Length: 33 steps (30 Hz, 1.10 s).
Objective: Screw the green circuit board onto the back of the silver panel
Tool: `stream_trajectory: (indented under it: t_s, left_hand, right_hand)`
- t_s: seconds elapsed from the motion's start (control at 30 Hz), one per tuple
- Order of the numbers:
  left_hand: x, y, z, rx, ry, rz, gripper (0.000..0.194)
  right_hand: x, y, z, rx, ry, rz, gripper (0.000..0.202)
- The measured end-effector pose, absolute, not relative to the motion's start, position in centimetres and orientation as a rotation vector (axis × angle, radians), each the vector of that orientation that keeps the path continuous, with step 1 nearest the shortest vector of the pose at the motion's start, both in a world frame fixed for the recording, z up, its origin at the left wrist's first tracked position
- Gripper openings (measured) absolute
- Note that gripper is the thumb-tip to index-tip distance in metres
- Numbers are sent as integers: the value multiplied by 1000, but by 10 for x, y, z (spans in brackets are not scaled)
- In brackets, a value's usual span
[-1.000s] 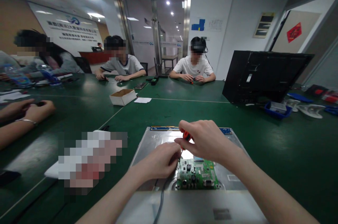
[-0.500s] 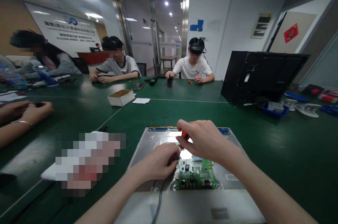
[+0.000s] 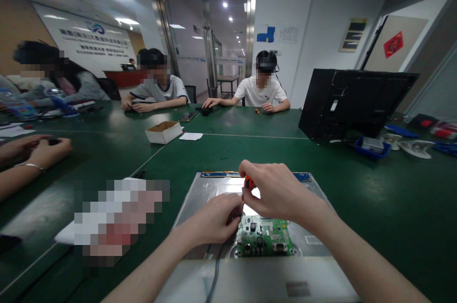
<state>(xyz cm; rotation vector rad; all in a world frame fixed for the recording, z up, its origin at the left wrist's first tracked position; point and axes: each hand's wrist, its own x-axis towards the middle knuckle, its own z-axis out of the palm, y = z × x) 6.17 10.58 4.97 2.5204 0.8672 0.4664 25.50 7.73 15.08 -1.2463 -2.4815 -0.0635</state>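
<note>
A silver metal panel (image 3: 191,203) lies on the green table in front of me, with a green circuit board (image 3: 266,236) on it. My right hand (image 3: 273,189) is closed on an orange and black screwdriver (image 3: 249,182), its shaft pointing down at the board's upper left corner. Beside that corner, my left hand (image 3: 219,217) has its fingers pressed together near the screwdriver's tip; what they hold is hidden. A grey cable (image 3: 216,272) runs from under my left hand toward the front edge.
A black monitor (image 3: 353,103) stands at right beside a blue tray (image 3: 372,148). An open white box (image 3: 163,132) and paper (image 3: 191,136) lie beyond the panel. Another person's hands (image 3: 50,153) are at left; people (image 3: 262,89) sit across the table.
My right fingers have shifted slightly around the screwdriver, while my left hand stays in place. Across the table, a person's hand has moved left onto a black object.
</note>
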Motion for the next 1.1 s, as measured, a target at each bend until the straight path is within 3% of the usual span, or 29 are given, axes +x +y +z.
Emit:
stream_trajectory:
  t_s: [1.1]
  left_hand:
    - [60, 107, 45, 2540, 907, 454, 8]
  right_hand:
    - [254, 78, 149, -1328, -2462, -102, 14]
